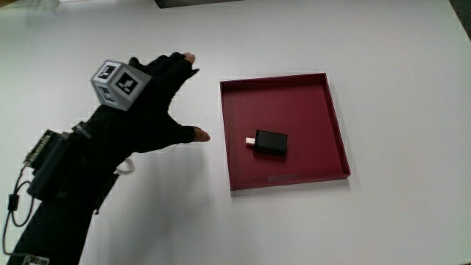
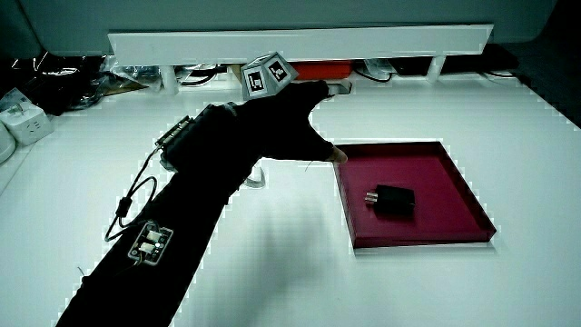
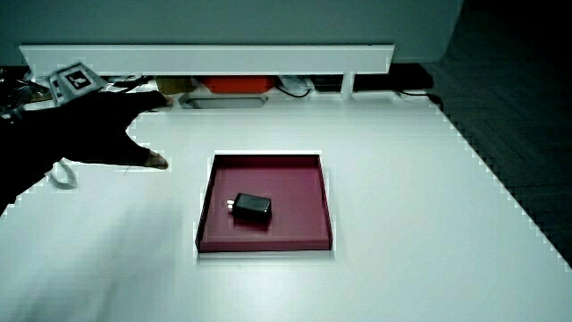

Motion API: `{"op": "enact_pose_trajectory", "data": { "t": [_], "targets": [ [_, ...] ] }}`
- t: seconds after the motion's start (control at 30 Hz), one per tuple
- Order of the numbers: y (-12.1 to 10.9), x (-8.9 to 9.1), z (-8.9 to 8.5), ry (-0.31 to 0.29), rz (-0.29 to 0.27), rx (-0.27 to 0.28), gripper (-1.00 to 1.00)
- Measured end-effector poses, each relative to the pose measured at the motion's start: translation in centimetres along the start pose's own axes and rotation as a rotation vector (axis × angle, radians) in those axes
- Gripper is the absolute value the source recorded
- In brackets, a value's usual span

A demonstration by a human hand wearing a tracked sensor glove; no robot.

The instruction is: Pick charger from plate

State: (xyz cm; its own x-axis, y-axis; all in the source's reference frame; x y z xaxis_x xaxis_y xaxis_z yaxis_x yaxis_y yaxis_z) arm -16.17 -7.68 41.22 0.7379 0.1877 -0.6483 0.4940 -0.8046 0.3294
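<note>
The black charger [image 1: 270, 142] lies flat inside the square dark-red plate [image 1: 235, 125], near its middle, with its plug prongs pointing toward nine o'clock in the main view. Both side views show it the same way [image 2: 392, 201] [image 3: 252, 207], resting on the plate's floor [image 2: 454, 195] [image 3: 304, 192] and apart from every raised rim. The gloved hand [image 1: 151, 103] hovers over the bare white table [image 1: 397, 221] at about nine o'clock from the plate, close beside its rim without touching it. Its fingers are spread and relaxed, thumb splayed out toward the plate, holding nothing. The patterned cube [image 1: 116, 82] sits on the back of the hand.
</note>
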Motion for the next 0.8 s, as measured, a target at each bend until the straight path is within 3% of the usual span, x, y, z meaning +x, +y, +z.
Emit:
{"op": "enact_pose_trajectory", "data": {
  "t": [0.03, 0.07, 0.1, 0.17, 0.2, 0.23, 0.33, 0.37, 0.4, 0.43, 0.5, 0.53, 0.57, 0.63, 0.67, 0.77, 0.8],
  "targets": [
    [0.0, 0.5, -0.1, 0.014, 0.039, -0.001, 0.0],
    [0.5, 0.3, -0.6, 0.041, -0.023, 0.009, 0.0],
    [0.6, 0.6, -0.9, 0.039, 0.013, -0.003, 0.0],
    [1.0, 0.3, -1.8, -0.034, 0.028, -0.027, 0.0],
    [1.2, 0.2, -2.2, -0.014, 0.03, -0.028, 0.0],
    [1.7, -0.5, -3.1, -0.019, -0.011, -0.022, 0.0],
    [2.7, -0.7, -5.1, -0.057, -0.012, -0.043, 0.0],
    [2.6, 0.2, -5.1, -0.073, 0.053, -0.079, 0.0],
    [3.1, 0.0, -5.7, -0.052, 0.008, -0.069, 0.0],
    [3.2, 0.2, -6.0, -0.01, 0.015, -0.076, 0.0],
    [3.6, 0.1, -7.0, -0.033, 0.038, -0.096, 0.0],
    [4.0, -0.1, -7.7, -0.014, 0.01, -0.093, 0.0],
    [4.2, 0.1, -8.0, -0.016, 0.029, -0.103, 0.0],
    [4.8, -0.3, -9.2, 0.0, 0.005, -0.104, 0.0],
    [5.1, -0.3, -9.8, -0.022, 0.017, -0.132, 0.0],
    [5.5, 0.3, -11.1, 0.015, 0.017, -0.135, 0.0],
    [5.4, 0.6, -11.3, 0.009, 0.035, -0.159, 0.0]
  ]
}}
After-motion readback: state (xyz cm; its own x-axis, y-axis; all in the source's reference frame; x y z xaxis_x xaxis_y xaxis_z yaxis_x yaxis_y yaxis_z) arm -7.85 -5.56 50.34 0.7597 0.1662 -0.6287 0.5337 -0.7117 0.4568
